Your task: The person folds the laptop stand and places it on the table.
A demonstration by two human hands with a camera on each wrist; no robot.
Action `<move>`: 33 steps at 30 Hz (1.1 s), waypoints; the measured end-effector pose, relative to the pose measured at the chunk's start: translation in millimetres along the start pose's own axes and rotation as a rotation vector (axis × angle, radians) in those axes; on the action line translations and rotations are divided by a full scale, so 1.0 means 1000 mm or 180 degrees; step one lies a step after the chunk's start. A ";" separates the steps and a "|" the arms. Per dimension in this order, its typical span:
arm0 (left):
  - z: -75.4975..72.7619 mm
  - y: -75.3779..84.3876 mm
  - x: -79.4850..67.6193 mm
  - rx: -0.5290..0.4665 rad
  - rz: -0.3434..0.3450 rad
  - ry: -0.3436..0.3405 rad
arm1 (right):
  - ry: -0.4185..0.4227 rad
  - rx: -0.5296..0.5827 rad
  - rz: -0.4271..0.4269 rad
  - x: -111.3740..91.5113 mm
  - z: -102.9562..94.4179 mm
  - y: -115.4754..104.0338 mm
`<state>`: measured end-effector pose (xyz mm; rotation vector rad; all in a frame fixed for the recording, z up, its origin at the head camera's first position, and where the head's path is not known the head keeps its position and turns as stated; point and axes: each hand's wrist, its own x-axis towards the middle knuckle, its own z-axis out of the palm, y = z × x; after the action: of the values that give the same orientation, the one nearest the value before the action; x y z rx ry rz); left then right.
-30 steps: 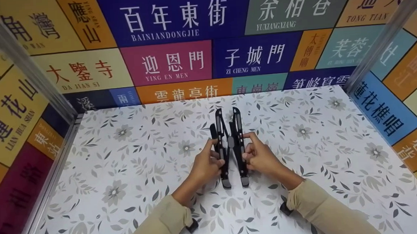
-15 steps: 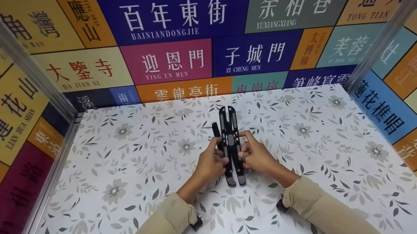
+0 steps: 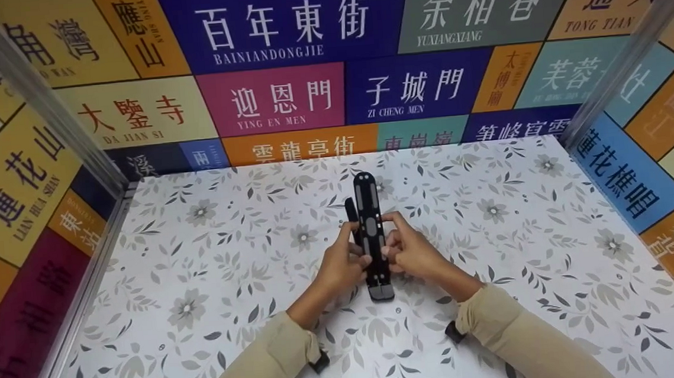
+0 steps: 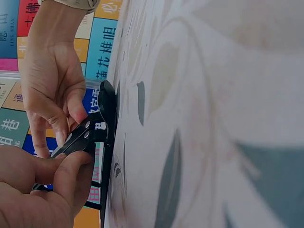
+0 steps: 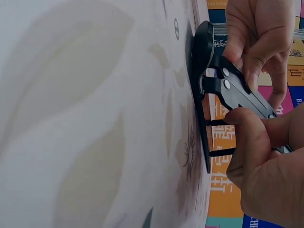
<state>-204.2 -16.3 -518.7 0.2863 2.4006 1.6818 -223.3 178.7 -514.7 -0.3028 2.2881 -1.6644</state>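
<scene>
A black folding laptop stand [image 3: 368, 201] with grey pads is folded into one narrow bar, its two long arms side by side. It points away from me over the middle of the table. My left hand [image 3: 336, 264] grips its left side between thumb and fingers. From the right, my right hand [image 3: 417, 253] pinches the opposite arm. In the left wrist view, the stand's riveted arms [image 4: 78, 138] slope up from a lower bar near the tabletop. The right wrist view shows the rounded foot [image 5: 203, 45] at the near end. Some fingertips are hidden behind the stand.
A table [image 3: 251, 325] with a grey leaf-and-flower cover lies beneath the hands. Coloured panels [image 3: 271, 98] with printed characters stand behind and at both sides. Transparent or metallic posts [image 3: 619, 68] rise at the back corners.
The stand's two arms, spread apart a second ago, have come together into one bar. My hands have moved closer to each other, both still holding it.
</scene>
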 end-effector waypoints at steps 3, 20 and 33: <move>-0.002 0.000 0.000 0.0013 -0.0058 -0.0012 | -0.0096 0.0142 0.0093 0.002 -0.005 0.000; 0.007 -0.003 -0.003 -0.1163 -0.0643 -0.0128 | -0.0066 0.0455 -0.0087 0.051 -0.042 -0.039; 0.017 -0.007 0.001 -0.1959 -0.0857 -0.0149 | -0.0166 0.0674 -0.0213 0.098 -0.041 -0.050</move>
<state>-201.2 -2.7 -531.0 -0.0900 1.6762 2.1238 -329.9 166.9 -466.1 -0.3731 2.0631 -1.8893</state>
